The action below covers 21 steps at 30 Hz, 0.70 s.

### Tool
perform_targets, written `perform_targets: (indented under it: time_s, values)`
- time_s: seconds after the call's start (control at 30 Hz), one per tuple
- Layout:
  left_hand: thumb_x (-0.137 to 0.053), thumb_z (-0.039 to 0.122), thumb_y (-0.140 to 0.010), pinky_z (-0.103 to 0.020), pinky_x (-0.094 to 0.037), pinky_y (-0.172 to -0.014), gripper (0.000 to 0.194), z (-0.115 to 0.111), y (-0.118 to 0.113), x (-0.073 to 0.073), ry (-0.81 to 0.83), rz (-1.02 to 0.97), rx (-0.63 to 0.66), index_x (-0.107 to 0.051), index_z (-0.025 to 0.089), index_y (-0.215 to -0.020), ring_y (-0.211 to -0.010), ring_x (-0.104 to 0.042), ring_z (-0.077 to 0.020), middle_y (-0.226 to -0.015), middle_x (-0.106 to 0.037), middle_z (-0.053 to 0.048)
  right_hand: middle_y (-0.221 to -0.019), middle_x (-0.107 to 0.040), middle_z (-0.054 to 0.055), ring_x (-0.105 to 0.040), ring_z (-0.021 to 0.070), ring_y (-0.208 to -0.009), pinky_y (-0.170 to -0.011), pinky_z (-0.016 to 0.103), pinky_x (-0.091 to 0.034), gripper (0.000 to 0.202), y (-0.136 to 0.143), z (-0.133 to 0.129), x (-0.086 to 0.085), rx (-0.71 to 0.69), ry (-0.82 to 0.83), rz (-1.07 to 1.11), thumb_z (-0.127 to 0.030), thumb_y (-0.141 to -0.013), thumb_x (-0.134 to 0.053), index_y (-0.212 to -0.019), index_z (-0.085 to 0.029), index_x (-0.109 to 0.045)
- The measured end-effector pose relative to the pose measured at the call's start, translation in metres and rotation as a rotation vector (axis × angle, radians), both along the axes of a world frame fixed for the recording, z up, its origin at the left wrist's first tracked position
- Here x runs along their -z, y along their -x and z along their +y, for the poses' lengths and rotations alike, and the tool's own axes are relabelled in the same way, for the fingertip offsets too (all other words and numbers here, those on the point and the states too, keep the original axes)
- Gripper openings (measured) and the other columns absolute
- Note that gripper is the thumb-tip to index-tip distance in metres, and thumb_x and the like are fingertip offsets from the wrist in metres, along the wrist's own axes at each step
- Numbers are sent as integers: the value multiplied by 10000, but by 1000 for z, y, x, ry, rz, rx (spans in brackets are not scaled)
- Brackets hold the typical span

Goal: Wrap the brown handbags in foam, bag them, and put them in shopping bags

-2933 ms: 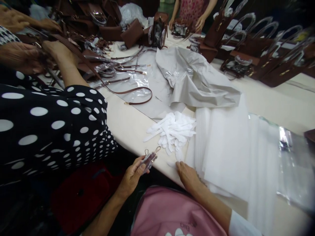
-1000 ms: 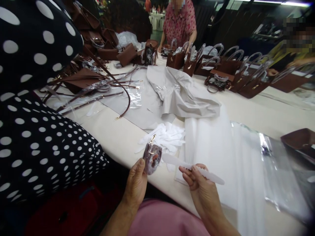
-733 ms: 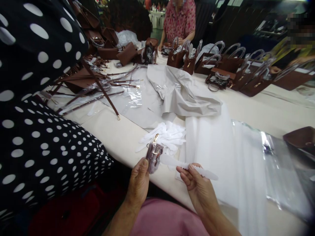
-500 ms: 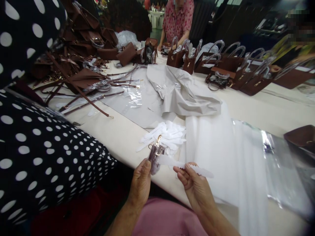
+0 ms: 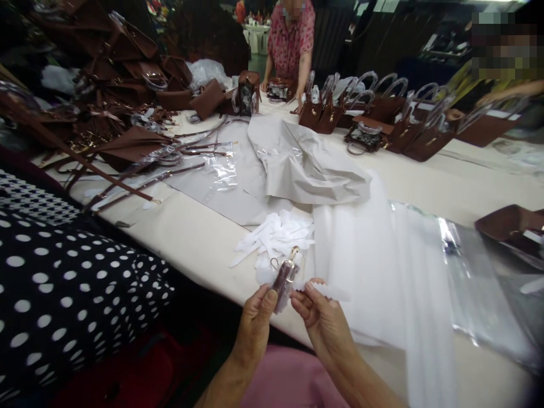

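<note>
Over the table's front edge, my left hand (image 5: 255, 317) is closed around a coiled brown strap (image 5: 281, 283) in clear plastic. A gold clasp (image 5: 293, 253) sticks up from the top of the coil. Between the fingers and thumb of my right hand (image 5: 325, 317) is a white strip with a notched edge (image 5: 334, 291). The strip runs to the coil, and a white end shows on the coil's far left side; whether it passes behind is partly hidden. Just beyond lies a pile of similar white notched strips (image 5: 280, 232).
Grey paper (image 5: 314, 164) and white foam sheets (image 5: 357, 255) cover the table's middle, with clear plastic bags (image 5: 471, 283) to the right. Brown straps (image 5: 123, 184) and bags (image 5: 136, 51) heap up at left. Handbags (image 5: 429, 136) line the far side, near co-workers. A polka-dot sleeve (image 5: 76, 294) is close at left.
The strip has moved left against the coiled strap, and its end now shows on the other side. Both hands are nearer each other. The polka-dot person has shifted lower and left in view.
</note>
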<state>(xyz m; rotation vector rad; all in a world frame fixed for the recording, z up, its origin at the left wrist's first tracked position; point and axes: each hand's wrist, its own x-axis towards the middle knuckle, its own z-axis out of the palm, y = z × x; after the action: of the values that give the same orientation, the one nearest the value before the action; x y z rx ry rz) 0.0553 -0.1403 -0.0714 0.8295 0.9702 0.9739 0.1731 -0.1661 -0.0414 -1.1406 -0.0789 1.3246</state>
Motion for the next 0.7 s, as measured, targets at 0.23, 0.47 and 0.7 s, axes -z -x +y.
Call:
perform_targets:
  time_s: [0.23,0.47,0.7]
  values:
    - [-477,334,-845,-361,-363,-917,223,21,-37,-23,-493,375,344,-627,181,-908,-945,-519,-228,-909,-611,-60,-846,-583,50,-584,147,-759,-674,262,-491,241,-71,-36,-13,-616,-475,-1112,-128,-795,-525,-1002,-216,-612]
    - [-499,296,-835,-553,25,-1053,155,52,-135,-18,-1186,729,540,-603,184,-864,-1209,-379,-273,-979,-638,-89,-916,-608,81,-574,162,-845,-693,283,-489,503,-154,-53,15,-371,-441,-1644,-22,-802,-404,-1227,-264,-518]
    - [-517,239,-829,-544,-100,-1054,217,55,-198,36,-1383,695,757,-574,206,-1035,-1169,-434,-253,-1088,-618,-78,-1182,-564,28,-598,157,-859,-803,329,-484,321,-208,-45,55,-187,-218,-1228,-111,-705,-537,-916,-298,-691]
